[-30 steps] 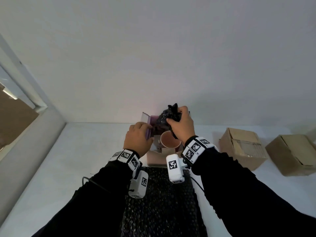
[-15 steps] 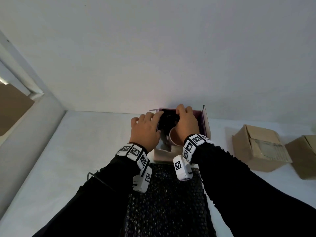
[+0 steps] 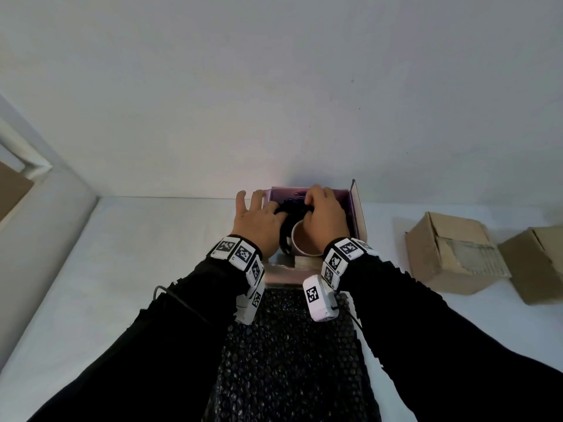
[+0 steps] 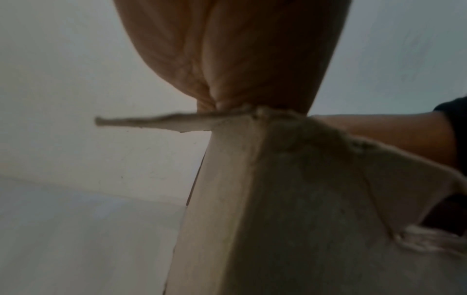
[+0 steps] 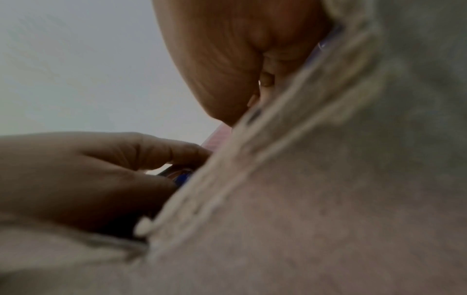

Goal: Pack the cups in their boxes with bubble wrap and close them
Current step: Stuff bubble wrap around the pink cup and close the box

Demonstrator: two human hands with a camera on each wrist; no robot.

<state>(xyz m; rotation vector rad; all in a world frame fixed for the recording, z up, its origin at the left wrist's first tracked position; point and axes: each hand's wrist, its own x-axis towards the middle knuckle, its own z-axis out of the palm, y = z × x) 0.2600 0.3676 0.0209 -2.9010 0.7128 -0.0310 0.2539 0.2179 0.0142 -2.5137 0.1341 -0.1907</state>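
Note:
An open box with a purple lining stands at the table's far middle. Inside it a white cup with a brown interior stands upright at the near side. A bundle wrapped in black bubble wrap sits behind the cup. My right hand is curled over the bundle's top. My left hand lies against the bundle's left side, fingers stretched toward the box's far left corner. The wrist views show only my palms and the box's cardboard edge, with the left hand beside it.
A flat sheet of black bubble wrap lies on the white table right in front of the box, between my forearms. Two brown cardboard boxes stand at the right. A wall rises close behind the box.
My right hand has lowered the black bundle from above the box down into it. The left hand has moved from the box's left flap to the bundle's side.

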